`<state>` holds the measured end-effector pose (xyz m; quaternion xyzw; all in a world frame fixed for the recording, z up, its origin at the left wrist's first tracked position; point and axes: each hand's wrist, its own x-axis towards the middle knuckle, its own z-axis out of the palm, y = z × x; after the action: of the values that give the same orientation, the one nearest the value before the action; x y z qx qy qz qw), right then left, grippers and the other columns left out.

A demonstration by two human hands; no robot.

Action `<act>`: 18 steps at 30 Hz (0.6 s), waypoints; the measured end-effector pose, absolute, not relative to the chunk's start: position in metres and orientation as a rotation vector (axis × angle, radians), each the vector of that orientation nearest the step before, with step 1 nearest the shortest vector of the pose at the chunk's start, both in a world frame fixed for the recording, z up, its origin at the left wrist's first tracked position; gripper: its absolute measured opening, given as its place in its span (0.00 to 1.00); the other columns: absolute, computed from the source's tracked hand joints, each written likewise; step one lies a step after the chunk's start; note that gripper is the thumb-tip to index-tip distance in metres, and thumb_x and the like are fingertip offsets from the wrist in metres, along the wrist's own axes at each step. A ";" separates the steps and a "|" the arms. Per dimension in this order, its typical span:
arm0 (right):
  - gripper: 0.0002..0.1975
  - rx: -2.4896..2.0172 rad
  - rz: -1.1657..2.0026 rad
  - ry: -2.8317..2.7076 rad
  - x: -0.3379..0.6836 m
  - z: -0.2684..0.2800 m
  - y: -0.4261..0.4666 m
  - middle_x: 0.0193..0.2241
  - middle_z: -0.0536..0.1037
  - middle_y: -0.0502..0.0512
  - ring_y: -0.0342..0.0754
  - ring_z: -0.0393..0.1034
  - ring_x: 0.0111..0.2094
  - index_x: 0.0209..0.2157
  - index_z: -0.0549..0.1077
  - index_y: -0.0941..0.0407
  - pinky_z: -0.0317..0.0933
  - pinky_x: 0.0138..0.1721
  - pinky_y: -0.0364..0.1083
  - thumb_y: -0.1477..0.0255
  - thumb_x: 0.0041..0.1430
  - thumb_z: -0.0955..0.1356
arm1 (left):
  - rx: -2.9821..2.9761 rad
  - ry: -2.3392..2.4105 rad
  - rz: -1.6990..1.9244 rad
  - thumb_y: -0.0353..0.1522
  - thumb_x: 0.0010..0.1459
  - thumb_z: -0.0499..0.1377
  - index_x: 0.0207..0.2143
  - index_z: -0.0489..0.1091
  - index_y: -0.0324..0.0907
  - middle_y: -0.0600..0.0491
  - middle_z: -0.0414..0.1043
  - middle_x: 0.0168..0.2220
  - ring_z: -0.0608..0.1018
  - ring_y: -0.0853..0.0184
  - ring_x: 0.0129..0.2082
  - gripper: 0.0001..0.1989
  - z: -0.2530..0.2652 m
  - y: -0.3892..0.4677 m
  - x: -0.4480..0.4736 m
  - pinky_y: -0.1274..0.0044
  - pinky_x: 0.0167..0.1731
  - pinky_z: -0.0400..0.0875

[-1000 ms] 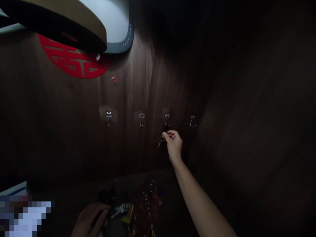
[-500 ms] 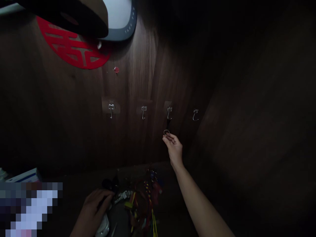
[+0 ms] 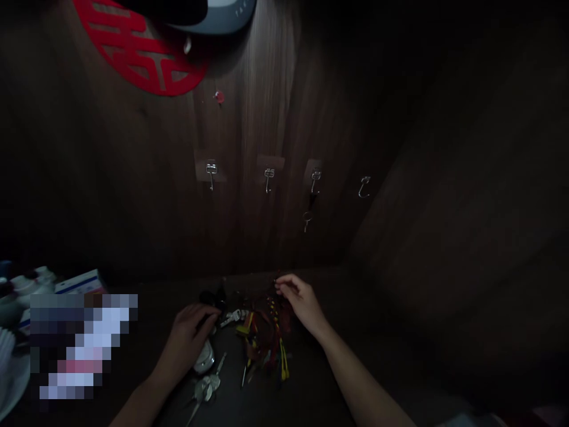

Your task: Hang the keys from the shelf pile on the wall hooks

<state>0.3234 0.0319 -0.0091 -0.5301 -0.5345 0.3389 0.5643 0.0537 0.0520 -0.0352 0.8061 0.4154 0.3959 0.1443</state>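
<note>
My right hand is at the back right of a pile of keys and cords. Its thumb and fingertips come together over something too small and dark to make out. At the pile's left edge rests my left hand, fingers stretched and thumb a little apart, beside a silver key and a black object. The pile has yellow and red cords. From the third wall hook a key on a ring hangs by a dark strap. Another bunch of keys lies nearer me.
More metal hooks are on the dark wooden wall: two to the left and one to the right. Above them are a red paper cutout and a grey-rimmed object. Bottles and a box stand at left.
My right hand has let go of the ring at the third hook and moved down to the pile. The key now hangs freely. My left hand stays by the pile; the view has tilted down.
</note>
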 end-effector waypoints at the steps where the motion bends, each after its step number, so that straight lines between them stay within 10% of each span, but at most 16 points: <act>1: 0.09 -1.259 0.783 -1.287 0.321 -0.015 0.030 0.31 0.77 0.53 0.48 0.73 0.34 0.32 0.73 0.55 0.65 0.37 0.46 0.65 0.54 0.66 | 2.322 1.200 1.134 0.40 0.59 0.52 0.32 0.74 0.46 0.52 0.77 0.29 0.78 0.62 0.32 0.13 -0.035 0.052 0.054 0.71 0.36 0.71; 18: 0.14 -1.191 0.252 -2.239 0.285 -0.020 0.020 0.42 0.76 0.52 0.48 0.65 0.46 0.46 0.72 0.50 0.56 0.48 0.50 0.76 0.60 0.63 | 2.350 1.352 1.149 0.34 0.59 0.52 0.36 0.73 0.45 0.51 0.78 0.33 0.78 0.60 0.36 0.10 -0.043 0.060 0.049 0.68 0.40 0.69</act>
<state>0.2849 0.0204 -0.0203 -0.4469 -0.8402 0.0947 0.2921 0.0491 0.0600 -0.0427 0.7941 0.4568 0.3885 0.0986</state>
